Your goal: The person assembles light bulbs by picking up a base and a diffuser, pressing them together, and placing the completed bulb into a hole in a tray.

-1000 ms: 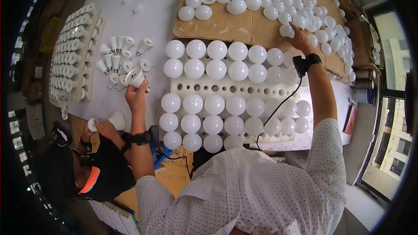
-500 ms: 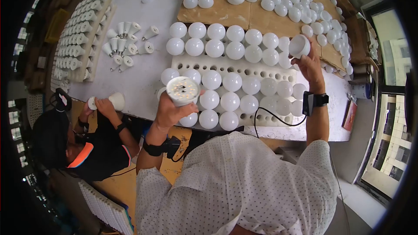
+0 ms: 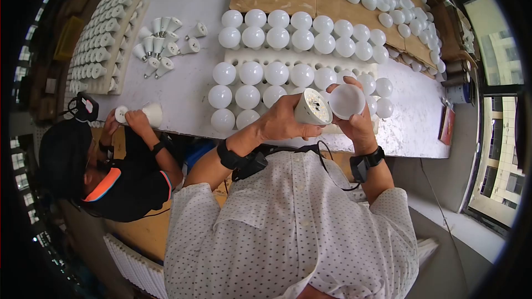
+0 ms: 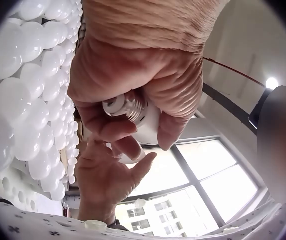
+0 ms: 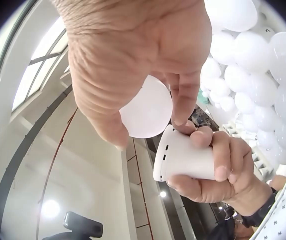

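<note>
In front of the shirt, my left hand (image 3: 281, 119) grips a white LED bulb base (image 3: 303, 109), its round chip board turned toward the right. The left wrist view shows the base's metal screw cap (image 4: 133, 106) within the curled fingers. My right hand (image 3: 359, 127) holds a white bulb cover (image 3: 347, 101) between thumb and fingers. In the right wrist view the cover (image 5: 149, 114) is close above the slotted rim of the base (image 5: 188, 156), tilted to it. Both hands are close together over the table's front edge.
White globes stand in rows on a foam tray (image 3: 296, 58) ahead. Loose covers lie on cardboard (image 3: 282, 3) behind it. Several bulb bases (image 3: 158, 46) lie on the table at left, beside an upright rack of bases (image 3: 104, 39). Another person (image 3: 111, 188) works at the left.
My left hand has brought the bulb base from the left pile to the middle. The right hand has taken a cover from the cardboard and moved it down and left to meet it.
</note>
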Demonstrator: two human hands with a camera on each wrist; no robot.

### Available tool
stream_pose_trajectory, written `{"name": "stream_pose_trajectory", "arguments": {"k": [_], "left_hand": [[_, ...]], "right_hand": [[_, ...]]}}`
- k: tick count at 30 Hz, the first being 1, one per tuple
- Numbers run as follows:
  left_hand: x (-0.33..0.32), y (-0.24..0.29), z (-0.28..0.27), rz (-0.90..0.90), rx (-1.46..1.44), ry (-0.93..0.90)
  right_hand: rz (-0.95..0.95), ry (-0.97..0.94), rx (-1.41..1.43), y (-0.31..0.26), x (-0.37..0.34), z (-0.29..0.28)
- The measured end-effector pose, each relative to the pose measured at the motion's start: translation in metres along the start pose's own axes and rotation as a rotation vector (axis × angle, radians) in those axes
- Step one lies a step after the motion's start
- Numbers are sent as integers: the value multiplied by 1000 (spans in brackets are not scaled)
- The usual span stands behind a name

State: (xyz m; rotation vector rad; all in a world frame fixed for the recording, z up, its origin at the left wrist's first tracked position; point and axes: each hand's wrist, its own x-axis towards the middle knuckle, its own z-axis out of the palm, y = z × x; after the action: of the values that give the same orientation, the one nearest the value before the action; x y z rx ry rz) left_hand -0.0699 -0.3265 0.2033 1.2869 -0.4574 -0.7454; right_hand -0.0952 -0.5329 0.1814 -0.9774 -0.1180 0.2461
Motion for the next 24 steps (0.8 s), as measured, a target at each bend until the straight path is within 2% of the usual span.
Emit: {"name": "stream_pose_trajectory", "arguments": {"k": [5,7,8,9,10,11,12,14,17,21,24], "left_hand": [[-7,-2,-2,-33,-59,-3],[-10,-1,-6,-47,-9,-7],[-11,-1,-8,-63,41,-12],[-12,0,-11,-67,39,-11],[-12,0,-14,-99,164,-22],[-12,0,-16,-130,290,-33],[-12,3,-16,-135,288,-34],[-13,7,-15,-305,318,-68],[-14,-6,-18,-330,361,-80],[-16,-5,-19,-370,380,-110],[-15,-8,-18,-326,479,-82]], "right_hand": [[-9,-13,-25,1,-2,6],[25,-22,-251,-5,-4,9],[28,-22,-248,-7,-3,11],[-49,-84,-539,-9,-3,14],[-126,-148,-829,-11,-4,17],[-122,-146,-825,-15,-4,23],[-104,-183,-1010,-17,-4,32],[-78,-248,-1274,-18,-5,44],[28,-272,-1296,-13,-7,50],[31,-261,-1297,-2,-9,48],[-8,-221,-1285,6,-7,51]]}}
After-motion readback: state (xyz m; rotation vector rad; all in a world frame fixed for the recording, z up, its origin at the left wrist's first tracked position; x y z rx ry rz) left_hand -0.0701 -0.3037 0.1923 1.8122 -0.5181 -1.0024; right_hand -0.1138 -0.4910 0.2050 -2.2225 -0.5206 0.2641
